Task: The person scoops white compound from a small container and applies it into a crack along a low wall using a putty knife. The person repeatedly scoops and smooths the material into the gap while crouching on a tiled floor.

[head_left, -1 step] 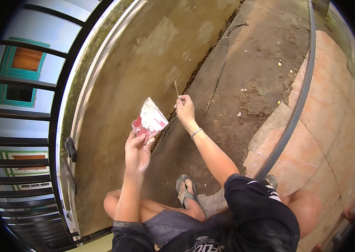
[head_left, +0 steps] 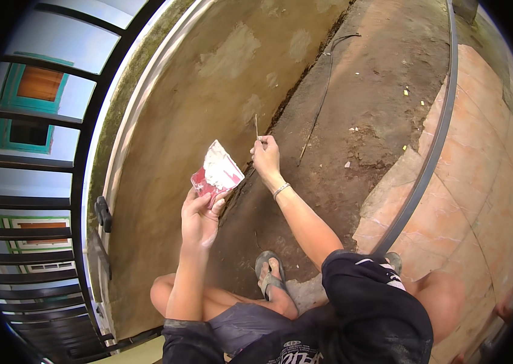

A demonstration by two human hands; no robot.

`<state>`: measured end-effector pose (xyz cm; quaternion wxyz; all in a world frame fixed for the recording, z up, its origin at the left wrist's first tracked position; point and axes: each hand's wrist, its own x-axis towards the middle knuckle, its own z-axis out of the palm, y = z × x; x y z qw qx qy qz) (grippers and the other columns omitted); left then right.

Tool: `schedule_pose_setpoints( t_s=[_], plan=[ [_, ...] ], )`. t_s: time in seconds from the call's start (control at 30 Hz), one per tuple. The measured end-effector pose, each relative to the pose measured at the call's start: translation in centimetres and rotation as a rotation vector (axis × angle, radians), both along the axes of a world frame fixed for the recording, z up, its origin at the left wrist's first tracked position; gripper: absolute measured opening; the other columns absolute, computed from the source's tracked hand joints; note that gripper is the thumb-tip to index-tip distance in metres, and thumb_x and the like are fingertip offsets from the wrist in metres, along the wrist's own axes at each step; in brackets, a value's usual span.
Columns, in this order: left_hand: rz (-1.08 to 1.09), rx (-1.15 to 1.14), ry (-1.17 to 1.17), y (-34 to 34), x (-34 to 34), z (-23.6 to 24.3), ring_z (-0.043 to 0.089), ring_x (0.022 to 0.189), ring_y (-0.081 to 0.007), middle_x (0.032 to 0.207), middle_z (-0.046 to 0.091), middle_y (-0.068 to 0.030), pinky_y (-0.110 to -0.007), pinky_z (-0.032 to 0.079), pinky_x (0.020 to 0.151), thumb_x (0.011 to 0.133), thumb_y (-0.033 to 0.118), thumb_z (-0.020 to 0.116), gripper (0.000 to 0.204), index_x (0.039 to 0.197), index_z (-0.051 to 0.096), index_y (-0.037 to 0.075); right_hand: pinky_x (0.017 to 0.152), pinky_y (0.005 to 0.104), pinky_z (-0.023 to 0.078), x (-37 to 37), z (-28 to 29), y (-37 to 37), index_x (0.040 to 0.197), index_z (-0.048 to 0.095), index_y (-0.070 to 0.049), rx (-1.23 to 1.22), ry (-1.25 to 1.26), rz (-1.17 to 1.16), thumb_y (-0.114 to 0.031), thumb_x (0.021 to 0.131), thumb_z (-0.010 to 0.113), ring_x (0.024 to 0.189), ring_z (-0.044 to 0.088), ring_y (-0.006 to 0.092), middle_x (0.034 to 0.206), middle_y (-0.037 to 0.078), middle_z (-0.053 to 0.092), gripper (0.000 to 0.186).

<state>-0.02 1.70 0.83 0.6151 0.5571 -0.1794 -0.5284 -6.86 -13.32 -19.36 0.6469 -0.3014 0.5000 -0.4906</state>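
My left hand (head_left: 199,215) grips a flat red-and-white piece (head_left: 205,188) with thick white paste (head_left: 217,164) spread over its upper part. Just to its right, my right hand (head_left: 266,155) is closed on a thin stick or blade (head_left: 256,124), held upright with its tip pointing away from me. The stick and the coated piece are apart. Both hands are raised in front of a mottled, plastered tan wall (head_left: 184,103); whether the stick's tip touches it I cannot tell. My sandalled foot (head_left: 270,276) is below them.
A black barred fence (head_left: 32,162) runs along the left, with blue house walls and framed windows behind. A dirt strip (head_left: 378,54) with a dark cable (head_left: 322,91) and small scraps lies right of the wall. A curved metal rail (head_left: 426,176) borders cracked peach tiles (head_left: 475,158).
My right hand has shifted very slightly up, and the stick in it stands a little more upright. My left hand is almost unmoved.
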Motion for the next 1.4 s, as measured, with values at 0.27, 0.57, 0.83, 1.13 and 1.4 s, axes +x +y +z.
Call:
schedule_pose_setpoints(
  t_s=[0.27, 0.57, 0.83, 1.13, 1.4],
  plan=[
    [0.011, -0.036, -0.03, 1.5, 0.9, 1.0, 0.073, 0.103, -0.0257, 0.127, 0.066, -0.0192, -0.027, 0.063, 0.078, 0.096, -0.004, 0.049, 0.047, 0.142, 0.046, -0.01, 0.093, 0.0543, 0.05, 4.6, 6.1, 0.6, 0.116, 0.056, 0.007, -0.043, 0.212, 0.067, -0.013, 0.1, 0.053, 0.106, 0.064, 0.053, 0.11, 0.035, 0.068, 0.026],
    [-0.016, -0.048, -0.013, 1.8, 0.3, 1.1, 0.074, 0.099, -0.0253, 0.126, 0.066, -0.0203, -0.026, 0.064, 0.078, 0.095, -0.005, 0.05, 0.047, 0.142, 0.046, -0.009, 0.041, 0.0287, 0.038, -2.4, 1.8, -4.1, 0.102, 0.056, -0.003, 0.108, -0.095, -0.012, -0.014, 0.101, 0.054, 0.052, 0.053, 0.0107, 0.075, 0.005, 0.062, 0.011],
    [-0.004, -0.062, -0.026, 0.3, 0.2, 1.0, 0.074, 0.098, -0.0245, 0.124, 0.066, -0.0208, -0.027, 0.064, 0.079, 0.095, -0.005, 0.051, 0.046, 0.142, 0.046, -0.01, 0.04, 0.0253, 0.034, -2.8, 2.0, -1.9, 0.106, 0.062, -0.005, 0.203, -0.027, 0.063, -0.014, 0.1, 0.058, 0.05, 0.051, 0.0089, 0.074, 0.004, 0.063, 0.012],
    [0.012, -0.003, -0.043, -0.1, 0.4, 0.6, 0.073, 0.102, -0.0255, 0.127, 0.066, -0.0201, -0.027, 0.064, 0.08, 0.095, -0.006, 0.05, 0.047, 0.141, 0.047, -0.01, 0.042, 0.0274, 0.039, -2.4, 3.0, -1.6, 0.109, 0.066, -0.002, 0.064, -0.101, 0.229, -0.014, 0.098, 0.06, 0.051, 0.054, 0.0089, 0.074, 0.004, 0.065, 0.017],
    [-0.019, -0.024, -0.016, -0.2, 0.1, 0.9, 0.074, 0.099, -0.0258, 0.124, 0.067, -0.0205, -0.027, 0.064, 0.079, 0.094, -0.005, 0.05, 0.047, 0.141, 0.047, -0.01, 0.046, 0.0275, 0.041, -2.8, 3.8, -0.6, 0.104, 0.069, 0.0, 0.034, -0.194, 0.256, -0.012, 0.095, 0.063, 0.052, 0.056, 0.0103, 0.071, 0.004, 0.067, 0.016]
  ],
)
